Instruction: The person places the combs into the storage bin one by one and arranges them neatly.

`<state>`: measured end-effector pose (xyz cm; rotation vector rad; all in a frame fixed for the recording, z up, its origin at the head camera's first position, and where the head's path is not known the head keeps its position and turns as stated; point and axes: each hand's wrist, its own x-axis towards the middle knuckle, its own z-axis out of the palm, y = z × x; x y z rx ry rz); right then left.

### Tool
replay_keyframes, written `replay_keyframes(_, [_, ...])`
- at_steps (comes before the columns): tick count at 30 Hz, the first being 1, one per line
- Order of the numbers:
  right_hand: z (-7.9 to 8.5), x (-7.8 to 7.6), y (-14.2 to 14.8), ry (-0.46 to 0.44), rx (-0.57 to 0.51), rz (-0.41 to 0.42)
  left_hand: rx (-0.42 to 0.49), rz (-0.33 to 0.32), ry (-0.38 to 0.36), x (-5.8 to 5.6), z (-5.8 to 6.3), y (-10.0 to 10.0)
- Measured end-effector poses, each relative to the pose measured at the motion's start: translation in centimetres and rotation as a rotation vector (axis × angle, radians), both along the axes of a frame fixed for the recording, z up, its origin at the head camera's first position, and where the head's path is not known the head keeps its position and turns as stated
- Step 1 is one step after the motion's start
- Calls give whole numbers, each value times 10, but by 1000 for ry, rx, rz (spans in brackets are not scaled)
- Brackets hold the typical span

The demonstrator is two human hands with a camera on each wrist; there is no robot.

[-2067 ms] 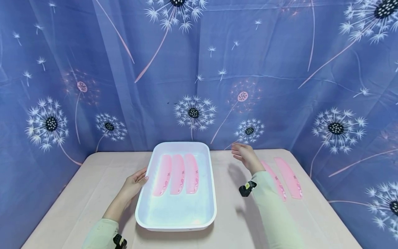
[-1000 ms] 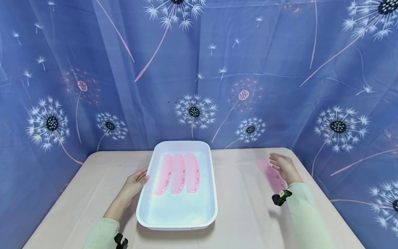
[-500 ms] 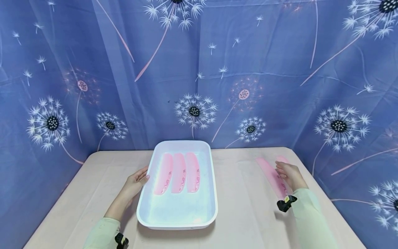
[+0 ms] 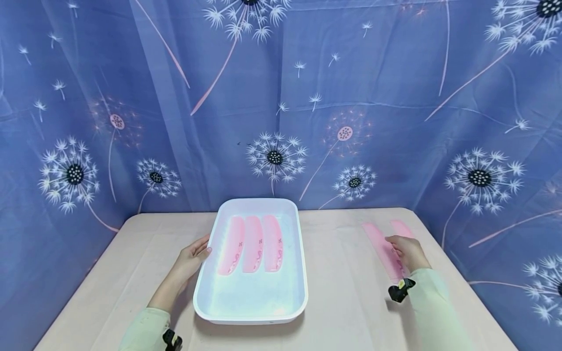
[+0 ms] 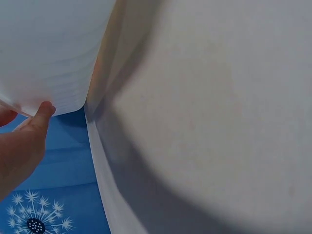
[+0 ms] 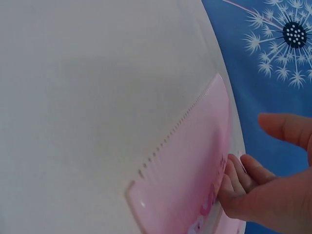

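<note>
Three pink combs, the middle one (image 4: 252, 243) among them, lie side by side in the white tray (image 4: 250, 307). My left hand (image 4: 190, 261) grips the tray's left rim, one digit against the outer wall in the left wrist view. On the table at right, my right hand (image 4: 408, 251) is at the spine of a pink comb (image 4: 379, 243). In the right wrist view its fingers (image 6: 236, 178) touch that comb's decorated edge, while another digit stands apart. A second loose comb (image 4: 401, 228) is mostly hidden behind the right hand.
The pale tabletop (image 4: 338, 273) carries the tray and loose combs. A blue curtain (image 4: 210, 156) with dandelion prints hangs behind the table and along both sides. Small black wrist cameras sit on both sleeves.
My right hand moved right from beside the tray to the loose combs, then lowered to the left one's spine. My left hand and the tray stay in place.
</note>
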<state>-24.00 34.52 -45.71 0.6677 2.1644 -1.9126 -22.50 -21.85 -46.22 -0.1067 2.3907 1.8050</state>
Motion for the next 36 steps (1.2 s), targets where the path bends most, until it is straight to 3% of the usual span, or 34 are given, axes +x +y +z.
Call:
replay_keyframes(14, [-3, -4, -12, -34, 96, -42, 1, 5, -2, -1, -1, 0])
replay_keyframes(23, [-10, -9, -22, -52, 181, -163, 6, 6, -6, -1, -1, 0])
replay_keyframes(36, [-14, -12, -20, -30, 173, -138, -7, 7, 0, -1, -1, 0])
